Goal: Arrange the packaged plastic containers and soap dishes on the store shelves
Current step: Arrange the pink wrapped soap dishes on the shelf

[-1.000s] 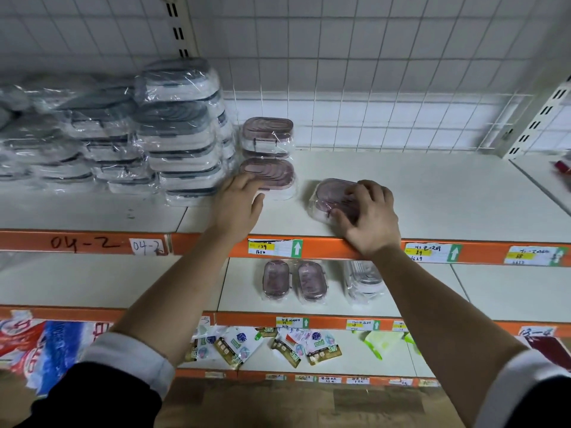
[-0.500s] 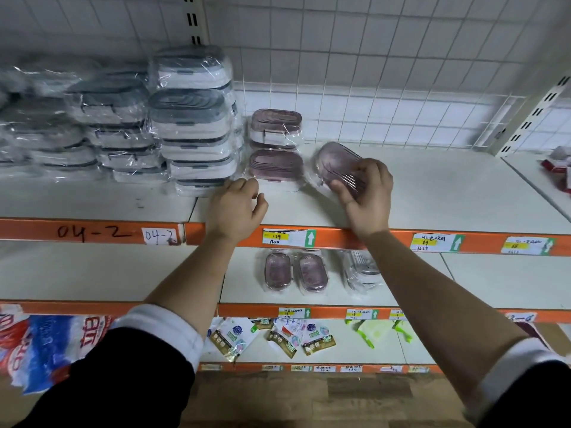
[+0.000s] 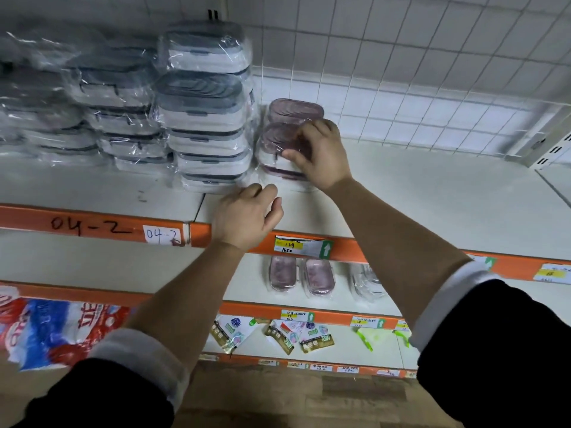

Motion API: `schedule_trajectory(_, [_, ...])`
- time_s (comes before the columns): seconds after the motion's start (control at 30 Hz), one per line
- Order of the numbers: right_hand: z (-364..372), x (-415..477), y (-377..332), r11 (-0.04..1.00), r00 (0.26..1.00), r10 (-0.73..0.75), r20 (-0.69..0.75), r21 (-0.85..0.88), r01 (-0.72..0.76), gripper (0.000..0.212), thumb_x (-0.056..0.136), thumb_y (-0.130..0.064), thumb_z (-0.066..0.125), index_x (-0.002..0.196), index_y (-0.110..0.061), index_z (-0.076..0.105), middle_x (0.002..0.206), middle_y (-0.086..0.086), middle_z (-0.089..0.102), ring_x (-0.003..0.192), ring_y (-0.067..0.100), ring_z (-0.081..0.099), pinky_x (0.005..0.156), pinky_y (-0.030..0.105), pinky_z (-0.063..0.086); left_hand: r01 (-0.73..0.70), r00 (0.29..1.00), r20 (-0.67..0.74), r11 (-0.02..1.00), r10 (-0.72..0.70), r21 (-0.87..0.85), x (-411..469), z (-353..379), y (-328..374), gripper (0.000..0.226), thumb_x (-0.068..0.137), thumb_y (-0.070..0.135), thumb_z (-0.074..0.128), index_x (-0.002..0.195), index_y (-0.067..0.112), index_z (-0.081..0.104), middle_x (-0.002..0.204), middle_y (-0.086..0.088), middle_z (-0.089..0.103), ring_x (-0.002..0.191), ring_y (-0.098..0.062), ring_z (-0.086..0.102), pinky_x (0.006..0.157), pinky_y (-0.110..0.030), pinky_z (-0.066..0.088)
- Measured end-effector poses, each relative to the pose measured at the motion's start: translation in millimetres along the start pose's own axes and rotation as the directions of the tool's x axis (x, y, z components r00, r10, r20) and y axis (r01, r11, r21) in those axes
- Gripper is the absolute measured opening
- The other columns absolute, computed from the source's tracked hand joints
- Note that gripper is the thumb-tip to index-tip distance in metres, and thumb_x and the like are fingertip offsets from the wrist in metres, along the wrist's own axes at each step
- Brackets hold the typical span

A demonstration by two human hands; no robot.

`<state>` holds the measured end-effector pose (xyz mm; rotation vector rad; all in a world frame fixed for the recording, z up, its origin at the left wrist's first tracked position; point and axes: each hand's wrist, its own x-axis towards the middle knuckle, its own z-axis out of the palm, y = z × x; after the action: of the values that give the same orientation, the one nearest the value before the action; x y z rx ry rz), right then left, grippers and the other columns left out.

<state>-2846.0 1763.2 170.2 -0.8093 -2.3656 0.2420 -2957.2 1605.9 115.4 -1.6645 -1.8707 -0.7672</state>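
Observation:
My right hand (image 3: 318,156) grips a wrapped pink-lidded container (image 3: 278,140) on top of a front stack of the same kind (image 3: 278,171) on the upper shelf (image 3: 417,193). Behind it stands another pink-lidded container (image 3: 295,109). My left hand (image 3: 247,216) hovers at the shelf's front edge, fingers loosely curled, holding nothing. Left of the pink stack rise tall stacks of wrapped grey-lidded containers (image 3: 204,106). Two pink soap dishes (image 3: 301,274) and a clear one (image 3: 367,281) lie on the shelf below.
An orange shelf rail (image 3: 92,223) marked 04-2 carries price tags (image 3: 302,247). A wire grid back panel (image 3: 401,88) closes the shelf. Small packets (image 3: 296,335) lie on the lowest shelf and a red-blue bag (image 3: 52,329) sits at lower left.
My right hand lifted the pink container from the shelf front and carried it left onto the front pink stack. My left hand drew back from that stack to the shelf edge.

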Motion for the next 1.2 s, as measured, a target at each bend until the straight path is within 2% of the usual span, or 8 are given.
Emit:
schedule_trajectory(0.17, [6,-7,-4,0.991,0.998,0.036,-0.06,-0.126,-0.043,0.042,0.091,-0.048,0.059,0.115,-0.015,0.062,0.119,0.003,0.061,0.114,0.032,0.045,0.092,0.041,0.039,0.029,0.998,0.052,1.0,-0.028,-0.006,-1,-3,1,0.028,0.088,0.031,0.043,0.077,0.012,0.062,0.063,-0.006,0.059,0.052,-0.032,0.056,0.045,-0.029,0.044])
schedule_trajectory(0.27, [-1,-16,-6,0.989,1.0,0.024,0.01,-0.148,-0.022,0.04,0.094,-0.045,0.054,0.123,-0.017,0.057,0.127,0.003,0.058,0.121,0.032,0.042,0.096,0.045,0.039,0.003,0.996,0.087,1.0,-0.003,0.0,0,-3,1,0.03,0.087,0.03,0.04,0.077,0.012,0.062,0.062,-0.006,0.059,0.051,-0.031,0.056,0.044,-0.028,0.043])
schedule_trajectory(0.37, [-17,-32,0,0.989,0.986,0.019,0.168,-0.145,0.006,0.056,0.096,-0.046,0.051,0.145,-0.022,0.038,0.154,0.0,0.036,0.144,0.029,0.023,0.112,0.049,0.026,-0.005,0.992,0.126,1.0,0.005,-0.007,2,-4,2,0.031,0.086,0.03,0.038,0.08,0.011,0.061,0.064,-0.008,0.061,0.053,-0.032,0.057,0.046,-0.029,0.042])
schedule_trajectory(0.47, [-38,-58,5,0.993,0.985,0.061,0.163,-0.111,-0.044,0.066,0.096,-0.043,0.053,0.152,-0.019,0.027,0.162,0.004,0.019,0.149,0.029,0.013,0.117,0.047,0.018,-0.017,0.984,0.177,0.999,0.012,0.028,5,-6,2,0.033,0.087,0.031,0.035,0.089,0.01,0.061,0.08,-0.012,0.063,0.07,-0.034,0.059,0.054,-0.034,0.044])
schedule_trajectory(0.6, [-61,-100,6,0.986,0.988,0.11,0.108,-0.134,-0.096,0.052,0.095,-0.026,0.058,0.141,-0.005,0.044,0.15,0.017,0.038,0.14,0.034,0.033,0.113,0.041,0.029,0.033,0.949,0.311,0.998,-0.05,0.061,3,-10,10,0.039,0.095,0.034,0.037,0.117,0.01,0.057,0.114,-0.014,0.059,0.106,-0.033,0.053,0.085,-0.042,0.041])
schedule_trajectory(0.73, [-73,-149,0,0.983,0.989,0.145,0.035,-0.117,-0.14,0.044,0.088,-0.012,0.062,0.13,0.0,0.055,0.138,0.022,0.047,0.131,0.04,0.039,0.109,0.039,0.03,0.141,0.942,0.309,0.99,-0.132,-0.007,-22,-26,17,0.054,0.099,0.039,0.044,0.144,0.009,0.04,0.145,-0.016,0.042,0.134,-0.035,0.038,0.11,-0.047,0.03])
schedule_trajectory(1.0, [-66,-254,-9,0.971,0.977,0.153,-0.15,-0.162,-0.176,0.025,0.086,-0.011,0.061,0.108,0.0,0.063,0.108,0.021,0.059,0.101,0.041,0.052,0.091,0.041,0.04,0.065,0.947,0.321,0.99,-0.022,-0.124,-115,-59,53,0.058,0.098,0.04,0.032,0.141,0.003,0.045,0.147,-0.016,0.043,0.135,-0.035,0.04,0.113,-0.048,0.03])
schedule_trajectory(1.2, [-21,-309,2,0.947,0.956,0.29,0.044,-0.157,-0.281,0.031,0.089,-0.017,0.062,0.115,-0.001,0.06,0.113,0.02,0.056,0.106,0.042,0.049,0.094,0.046,0.043,0.008,0.893,0.446,0.99,0.057,-0.143,-176,-24,68,0.057,0.096,0.036,0.033,0.139,0.001,0.048,0.144,-0.017,0.048,0.135,-0.033,0.043,0.117,-0.043,0.024])
